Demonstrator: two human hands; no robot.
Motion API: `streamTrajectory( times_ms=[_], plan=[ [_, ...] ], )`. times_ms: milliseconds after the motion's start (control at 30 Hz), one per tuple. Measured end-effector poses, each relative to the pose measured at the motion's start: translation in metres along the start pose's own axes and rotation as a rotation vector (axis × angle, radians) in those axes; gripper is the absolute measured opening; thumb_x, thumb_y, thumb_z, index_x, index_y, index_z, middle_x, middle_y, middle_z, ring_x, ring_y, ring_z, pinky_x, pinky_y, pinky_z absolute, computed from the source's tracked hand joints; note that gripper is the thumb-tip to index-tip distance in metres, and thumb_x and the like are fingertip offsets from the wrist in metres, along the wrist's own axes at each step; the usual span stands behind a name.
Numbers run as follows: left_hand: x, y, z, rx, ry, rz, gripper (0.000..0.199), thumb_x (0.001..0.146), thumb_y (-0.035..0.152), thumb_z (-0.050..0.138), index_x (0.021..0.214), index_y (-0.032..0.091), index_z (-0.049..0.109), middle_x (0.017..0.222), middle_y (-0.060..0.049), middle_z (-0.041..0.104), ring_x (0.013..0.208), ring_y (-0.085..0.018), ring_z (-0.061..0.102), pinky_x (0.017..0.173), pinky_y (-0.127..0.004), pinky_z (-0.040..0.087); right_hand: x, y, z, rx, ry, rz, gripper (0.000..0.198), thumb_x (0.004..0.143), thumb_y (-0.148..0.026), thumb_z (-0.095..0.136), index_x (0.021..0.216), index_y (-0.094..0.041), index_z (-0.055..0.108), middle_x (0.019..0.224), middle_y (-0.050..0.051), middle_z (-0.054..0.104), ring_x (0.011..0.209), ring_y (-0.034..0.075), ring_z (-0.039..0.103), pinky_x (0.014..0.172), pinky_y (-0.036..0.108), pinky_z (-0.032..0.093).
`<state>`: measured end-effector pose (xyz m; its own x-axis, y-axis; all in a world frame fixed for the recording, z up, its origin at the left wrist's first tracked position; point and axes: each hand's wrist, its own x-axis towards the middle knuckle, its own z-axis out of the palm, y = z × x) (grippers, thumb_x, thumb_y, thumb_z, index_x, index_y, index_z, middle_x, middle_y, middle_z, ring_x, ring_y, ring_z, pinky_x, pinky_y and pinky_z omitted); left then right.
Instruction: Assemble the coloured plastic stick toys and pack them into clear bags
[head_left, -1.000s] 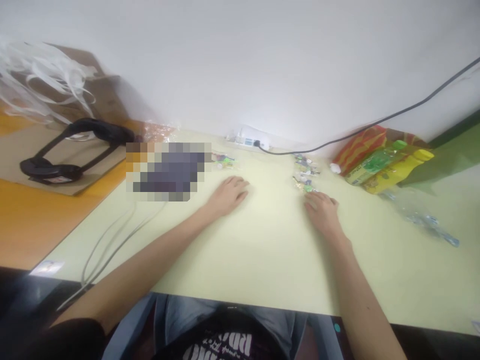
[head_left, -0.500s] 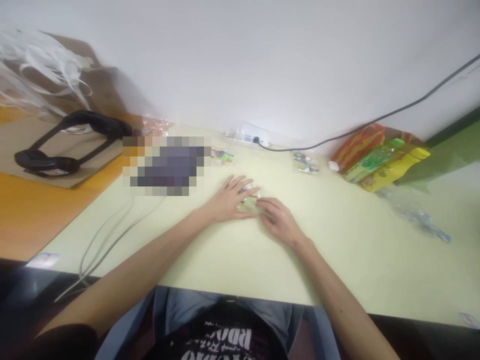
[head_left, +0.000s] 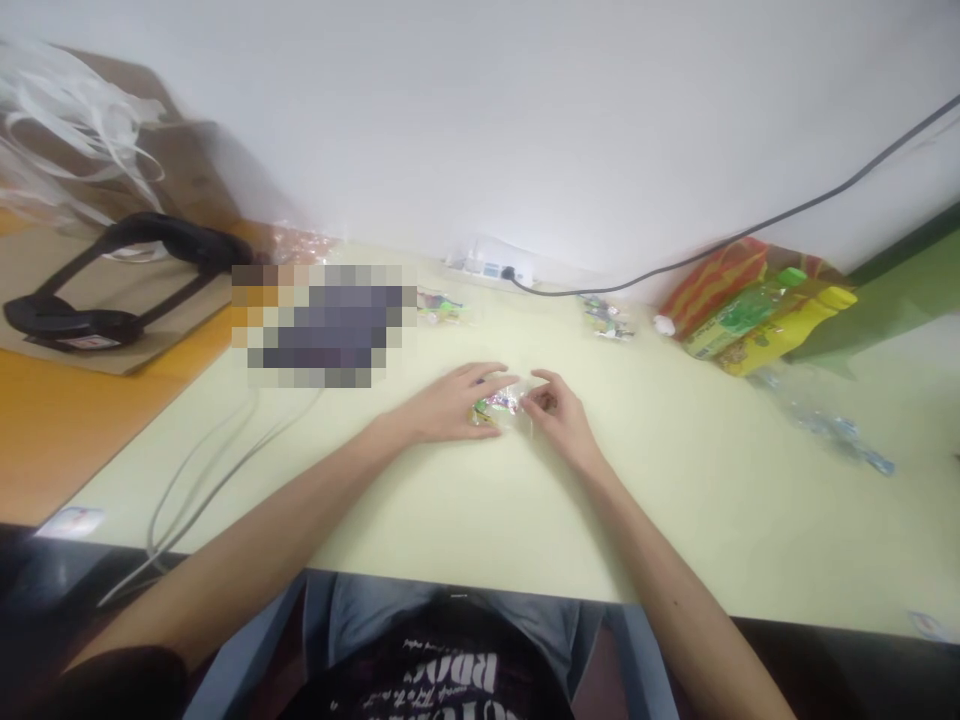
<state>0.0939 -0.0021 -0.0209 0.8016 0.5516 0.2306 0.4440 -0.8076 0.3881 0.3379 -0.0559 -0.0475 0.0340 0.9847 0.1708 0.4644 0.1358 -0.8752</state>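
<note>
A small clear plastic packet (head_left: 502, 400) with colourful bits inside, green, red and yellow among them, lies on the pale yellow-green table (head_left: 465, 510) between my hands. My left hand (head_left: 448, 405) curves around the packet's left part, thumb at the near side and fingers over the far side. At the packet's right end, my right hand (head_left: 564, 415) is closed in a pinch on the clear edge, its index finger raised. What exactly is inside the packet is too small to make out.
Two similar packets lie farther back, one packet (head_left: 442, 308) left, one packet (head_left: 609, 318) right. A green-capped bottle (head_left: 750, 315) and yellow bag (head_left: 795, 330) stand right, near a crumpled clear plastic bottle (head_left: 832, 430). A black cable (head_left: 675, 268) crosses the back. White cables (head_left: 217, 480) trail left.
My left hand's spread fingers have drawn together around the packet, uncovering more of it. My right hand's index finger has lifted. The view has shifted slightly.
</note>
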Motion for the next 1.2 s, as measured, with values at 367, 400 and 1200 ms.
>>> streamTrajectory(
  times_ms=[367, 400, 1200],
  plan=[
    [-0.004, -0.014, -0.015, 0.069, -0.018, -0.128, 0.086, 0.088, 0.057, 0.071, 0.162, 0.03, 0.038, 0.145, -0.009, 0.06, 0.135, -0.032, 0.051, 0.118, -0.044, 0.038, -0.004, -0.006, -0.011, 0.141, 0.051, 0.052, 0.042, 0.086, -0.038, 0.062, 0.124, -0.021, 0.058, 0.074, -0.003, 0.06, 0.066, 0.017, 0.055, 0.063, 0.03, 0.044],
    [-0.004, -0.013, -0.017, 0.081, -0.019, -0.127, 0.084, 0.089, 0.056, 0.07, 0.162, 0.029, 0.038, 0.143, -0.009, 0.061, 0.133, -0.032, 0.052, 0.117, -0.044, 0.039, -0.004, -0.004, -0.011, 0.127, 0.068, 0.048, 0.041, 0.086, -0.038, 0.061, 0.124, -0.021, 0.058, 0.078, -0.002, 0.062, 0.068, 0.017, 0.056, 0.065, 0.03, 0.045],
    [0.041, 0.044, -0.09, 0.314, -0.209, 0.008, 0.045, 0.087, 0.065, 0.063, 0.107, 0.025, 0.064, 0.101, -0.012, 0.065, 0.131, -0.043, 0.052, 0.112, -0.062, 0.035, 0.0, 0.016, -0.028, -0.11, 0.196, -0.025, 0.036, 0.091, -0.036, 0.053, 0.123, -0.022, 0.058, 0.093, 0.006, 0.07, 0.084, 0.024, 0.062, 0.08, 0.039, 0.049]
  ],
)
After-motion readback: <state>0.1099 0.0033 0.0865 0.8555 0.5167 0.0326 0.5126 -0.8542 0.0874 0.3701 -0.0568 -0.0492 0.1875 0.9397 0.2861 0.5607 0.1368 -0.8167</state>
